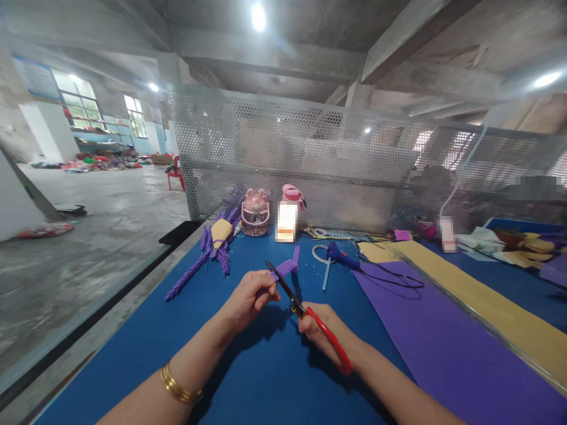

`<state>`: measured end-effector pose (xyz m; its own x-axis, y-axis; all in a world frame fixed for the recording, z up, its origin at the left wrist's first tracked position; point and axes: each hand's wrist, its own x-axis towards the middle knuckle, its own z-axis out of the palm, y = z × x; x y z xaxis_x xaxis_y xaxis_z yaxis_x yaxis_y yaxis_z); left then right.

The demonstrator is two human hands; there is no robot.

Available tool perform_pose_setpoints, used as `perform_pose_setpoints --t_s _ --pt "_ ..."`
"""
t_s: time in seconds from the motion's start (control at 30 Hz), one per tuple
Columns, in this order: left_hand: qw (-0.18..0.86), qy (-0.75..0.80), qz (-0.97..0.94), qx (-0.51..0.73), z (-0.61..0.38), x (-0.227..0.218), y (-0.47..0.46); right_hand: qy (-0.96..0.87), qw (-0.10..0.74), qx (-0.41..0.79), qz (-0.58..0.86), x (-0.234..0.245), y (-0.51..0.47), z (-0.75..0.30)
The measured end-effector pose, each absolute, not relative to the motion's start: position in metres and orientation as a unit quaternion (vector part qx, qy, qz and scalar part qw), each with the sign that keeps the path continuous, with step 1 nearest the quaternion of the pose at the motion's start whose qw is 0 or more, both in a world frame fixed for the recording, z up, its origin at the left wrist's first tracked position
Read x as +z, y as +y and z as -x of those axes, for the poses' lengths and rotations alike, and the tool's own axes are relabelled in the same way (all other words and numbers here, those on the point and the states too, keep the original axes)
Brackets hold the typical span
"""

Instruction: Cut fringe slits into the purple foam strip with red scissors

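My left hand (254, 295) pinches one end of a purple strip (287, 267) above the blue table (266, 372). Red-handled scissors (328, 337) are in my right hand (325, 324), their dark blades pointing up and left across the strip close to my left fingertips. Whether the blades are fully closed I cannot make out. The strip's far part bends upward, away from me. Beyond it to the right, a blue glue gun (343, 257) lies on the table with a pale glue stick (326, 274) by its nozzle.
Purple sheet material (447, 336) and yellow sheet material (482, 295) cover the right side. Purple braided stems with a yellow piece (221, 231) lie at back left. A pink transparent cup (256, 215) and a blurred upright screen (287, 223) stand before the perforated metal partition (319, 159).
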<state>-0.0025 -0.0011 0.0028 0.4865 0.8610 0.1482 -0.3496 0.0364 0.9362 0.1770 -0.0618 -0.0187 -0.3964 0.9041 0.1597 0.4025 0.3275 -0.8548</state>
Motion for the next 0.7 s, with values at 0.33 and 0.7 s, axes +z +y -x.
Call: perform_pose_setpoints --t_s 0.33,0.7 --pt "0.694 0.235 -0.525 0.433 0.0049 0.0008 0.0013 -0.770 0.303 0.363 0.428 -0.0114 -0.0621 -0.1796" --pt "0.651 0.248 -0.563 0.445 0.0070 0.0001 0.0032 -0.693 0.340 0.494 0.401 -0.0185 -0.0635 -0.1783"
